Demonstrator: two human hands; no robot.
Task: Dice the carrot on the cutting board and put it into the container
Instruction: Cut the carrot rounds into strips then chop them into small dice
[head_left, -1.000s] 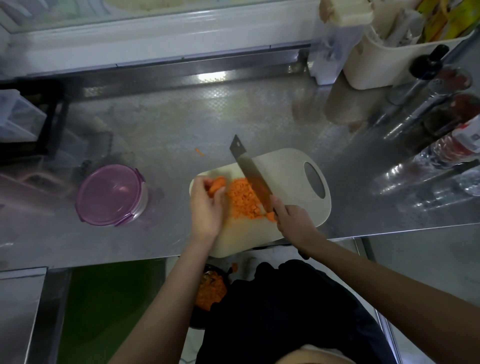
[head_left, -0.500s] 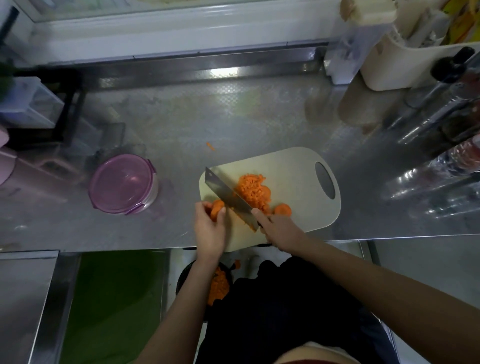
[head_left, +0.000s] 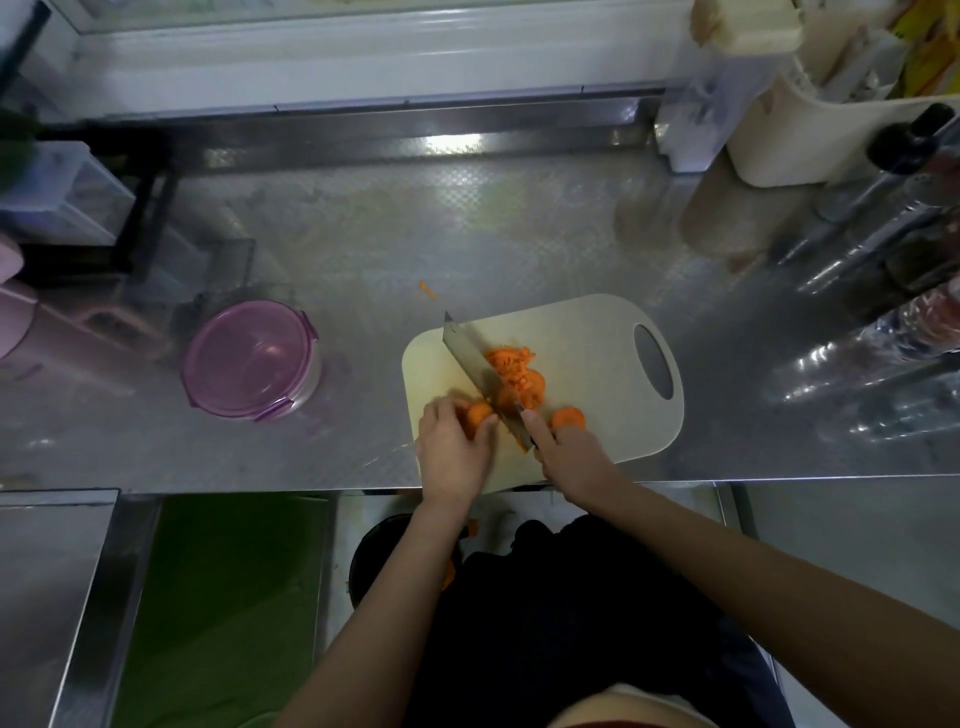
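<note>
A cream cutting board (head_left: 587, 338) lies on the steel counter. On it sits a heap of diced carrot (head_left: 511, 366) and a loose carrot slice (head_left: 568, 417). My left hand (head_left: 452, 447) pinches a carrot chunk (head_left: 478, 414) at the board's near left. My right hand (head_left: 569, 457) grips the handle of a cleaver (head_left: 470, 351), forefinger along its spine; the blade lies between the chunk and the heap. A round container with a purple lid (head_left: 252, 358) stands left of the board, lid on.
A stray carrot bit (head_left: 427, 289) lies beyond the board. Bottles (head_left: 883, 364) line the right side, a cream bin (head_left: 831, 130) stands at the back right, and a black rack (head_left: 104, 218) at the left. Below the counter edge sits a dark bowl (head_left: 374, 561) with orange scraps.
The cleaver swung from right of the heap to its left side, pushing the dice rightward, and now stands next to the chunk. My left hand stayed on the chunk.
</note>
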